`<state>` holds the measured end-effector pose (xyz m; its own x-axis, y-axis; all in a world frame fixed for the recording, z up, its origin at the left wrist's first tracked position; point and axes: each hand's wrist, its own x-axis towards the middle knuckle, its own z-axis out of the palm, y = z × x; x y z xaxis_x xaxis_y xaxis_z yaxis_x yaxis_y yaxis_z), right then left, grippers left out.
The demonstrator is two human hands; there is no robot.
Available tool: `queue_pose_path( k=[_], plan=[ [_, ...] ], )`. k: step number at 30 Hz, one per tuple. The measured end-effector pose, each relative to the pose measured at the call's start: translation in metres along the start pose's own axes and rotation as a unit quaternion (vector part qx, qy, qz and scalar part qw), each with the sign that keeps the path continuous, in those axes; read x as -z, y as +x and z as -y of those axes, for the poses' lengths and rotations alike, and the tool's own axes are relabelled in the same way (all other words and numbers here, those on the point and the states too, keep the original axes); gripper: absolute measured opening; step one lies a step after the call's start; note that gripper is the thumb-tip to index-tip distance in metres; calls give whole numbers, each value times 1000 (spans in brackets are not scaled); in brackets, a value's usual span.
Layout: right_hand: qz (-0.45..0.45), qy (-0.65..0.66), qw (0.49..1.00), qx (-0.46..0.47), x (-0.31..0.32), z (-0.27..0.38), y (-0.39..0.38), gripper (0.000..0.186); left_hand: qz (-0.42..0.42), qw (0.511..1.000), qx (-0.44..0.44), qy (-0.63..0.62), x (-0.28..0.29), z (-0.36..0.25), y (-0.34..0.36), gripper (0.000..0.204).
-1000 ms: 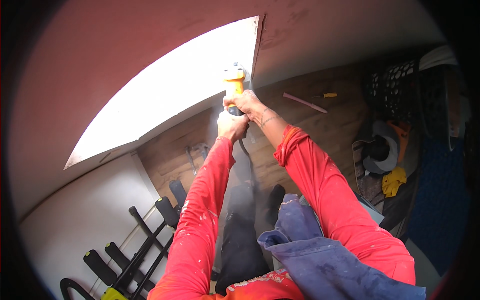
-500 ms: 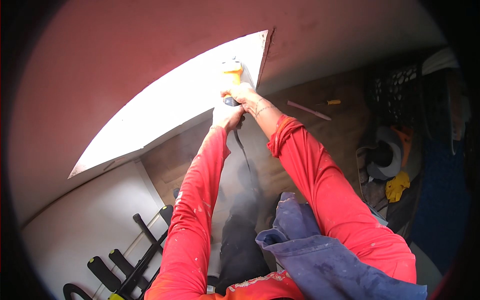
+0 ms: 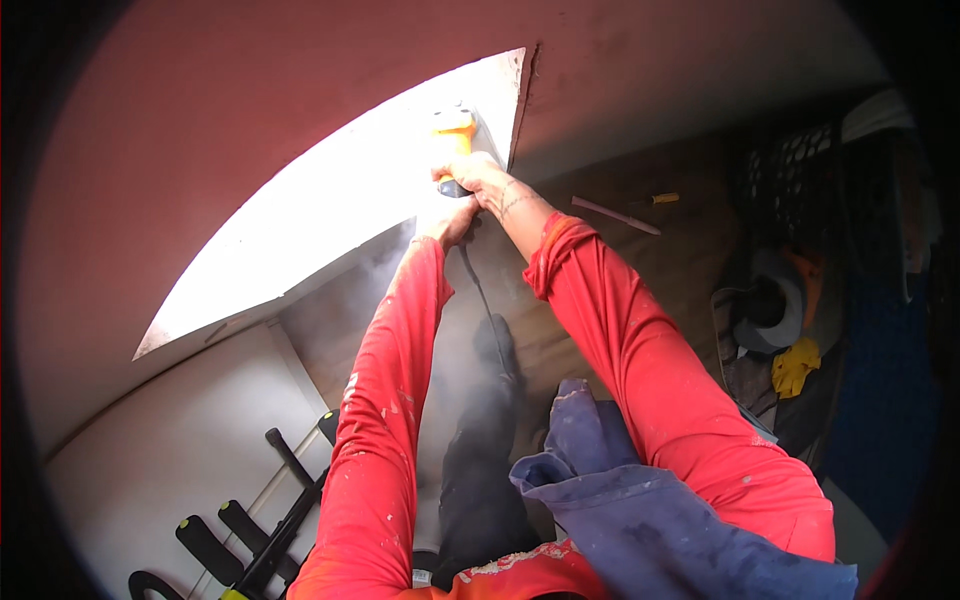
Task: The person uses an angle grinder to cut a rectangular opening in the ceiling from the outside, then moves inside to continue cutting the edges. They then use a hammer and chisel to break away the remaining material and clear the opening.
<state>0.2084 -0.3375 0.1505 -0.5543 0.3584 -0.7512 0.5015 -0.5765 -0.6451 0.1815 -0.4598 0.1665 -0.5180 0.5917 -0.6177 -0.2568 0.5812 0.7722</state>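
A yellow and black power tool (image 3: 454, 126), apparently a grinder, is held out against the right part of a bright, curved-topped opening (image 3: 290, 230) in the wall. My right hand (image 3: 472, 172) grips the tool's body. My left hand (image 3: 448, 216) is closed round its lower end, just below the other hand, and partly washed out by glare. A black cord (image 3: 478, 290) hangs from the tool, and pale dust drifts around it and my left forearm.
A pink bar (image 3: 615, 215) and yellow-handled screwdriver (image 3: 664, 199) lie on the wooden floor (image 3: 650, 260). At lower left stands black padded equipment (image 3: 280, 540). To the right are a perforated basket (image 3: 790, 160), yellow cloth (image 3: 795, 367) and blue mat (image 3: 880, 380). Blue fabric (image 3: 660, 510) hangs below me.
My hands and the tool have moved upward and slightly left along the opening. The haze of dust below them has spread, and the floor looks dimmer.
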Motion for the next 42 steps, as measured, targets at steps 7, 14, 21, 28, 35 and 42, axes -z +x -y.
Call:
queue_pose_path(
  k=[7, 14, 21, 28, 35, 42],
  plan=[
    [-24, -8, 1000, 11, 5, -17, -32, 30, -50, 998, -9, 33, -14, 0, -36, 31],
    [2, 17, 1000, 13, 14, -42, -52, 19, -11, 996, 89, -10, -26, 6, -66, 37],
    [-6, 19, 1000, -1, 22, -55, -65, 16, -42, 998, 46, 24, -40, 23, -76, 34],
    [19, 47, 999, 7, 27, -60, -82, 17, -31, 998, 48, 0, -48, 40, -80, 34],
    [38, 67, 997, -2, 31, -64, -91, 25, -38, 996, 80, -2, -53, 43, -87, 38],
    [-8, 31, 999, -3, 30, -68, -96, 33, -58, 996, 26, 61, -52, 38, -98, 36]
  ],
)
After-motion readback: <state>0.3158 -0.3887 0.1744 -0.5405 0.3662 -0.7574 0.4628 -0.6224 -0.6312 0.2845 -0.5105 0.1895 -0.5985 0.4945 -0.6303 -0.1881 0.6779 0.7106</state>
